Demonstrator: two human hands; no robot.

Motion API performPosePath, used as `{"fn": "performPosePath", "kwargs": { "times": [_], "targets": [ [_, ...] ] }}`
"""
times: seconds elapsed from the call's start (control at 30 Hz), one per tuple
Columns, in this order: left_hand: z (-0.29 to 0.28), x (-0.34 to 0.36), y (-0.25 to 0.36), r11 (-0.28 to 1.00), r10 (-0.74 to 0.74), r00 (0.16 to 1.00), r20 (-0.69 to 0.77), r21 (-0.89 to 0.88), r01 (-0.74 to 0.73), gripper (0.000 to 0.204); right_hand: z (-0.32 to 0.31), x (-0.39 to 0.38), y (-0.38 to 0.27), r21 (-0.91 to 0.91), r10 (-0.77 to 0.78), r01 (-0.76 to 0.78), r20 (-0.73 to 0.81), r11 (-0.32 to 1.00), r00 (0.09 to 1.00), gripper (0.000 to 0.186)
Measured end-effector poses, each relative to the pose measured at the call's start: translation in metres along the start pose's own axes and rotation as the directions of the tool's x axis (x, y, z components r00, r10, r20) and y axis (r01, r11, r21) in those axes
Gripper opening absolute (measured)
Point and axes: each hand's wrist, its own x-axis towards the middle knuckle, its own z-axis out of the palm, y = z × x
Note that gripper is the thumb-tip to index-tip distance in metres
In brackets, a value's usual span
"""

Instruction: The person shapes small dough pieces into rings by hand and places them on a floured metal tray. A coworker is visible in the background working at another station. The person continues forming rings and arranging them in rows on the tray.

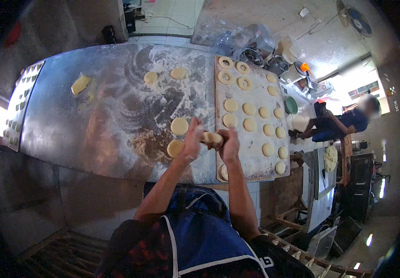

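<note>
Between my two hands, over the table's front part, is a thick piece of pale dough [212, 138]. My left hand [192, 142] grips its left side and my right hand [229, 145] its right side; both are slightly blurred and hide part of it. Just left of my left hand, a flat dough round [179, 126] and a second dough round [175, 148] lie on the floured metal table [70, 139]. To the right, a floured board [251, 167] carries rows of dough rounds, with several dough rings [244, 83] at its far end.
Farther back on the table lie two smaller dough rounds [178, 73] and a yellowish dough lump [81, 85]. A tray of small pieces [21, 106] stands at the far left. Beyond the board are a green bowl [291, 105], a clear water bottle [223, 42] and a seated person [343, 123].
</note>
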Motion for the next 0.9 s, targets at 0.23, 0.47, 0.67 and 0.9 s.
{"fn": "performPosePath", "kwargs": {
  "times": [0.23,0.47,0.67,0.9],
  "targets": [
    [0.038,-0.006,-0.035,0.952,-0.186,0.983,-0.005,-0.249,0.179,0.023,-0.004,-0.022,-0.020,-0.428,-0.019,-0.087,-0.237,0.900,0.971,0.059],
    [0.081,-0.033,-0.031,0.881,-0.398,0.905,-0.151,-0.340,0.330,0.033,-0.040,-0.050,-0.017,-0.227,-0.091,0.070,-0.081,0.971,0.993,0.049],
    [0.087,-0.058,-0.049,0.857,0.303,0.943,0.137,0.394,-0.332,0.030,-0.071,-0.069,0.001,-0.225,-0.054,0.040,-0.057,0.974,0.997,0.048],
    [0.111,-0.081,-0.078,0.870,0.089,0.985,0.146,0.470,-0.148,0.041,-0.121,-0.098,0.011,-0.564,-0.092,0.057,-0.033,0.824,0.995,0.051]
  ]
}}
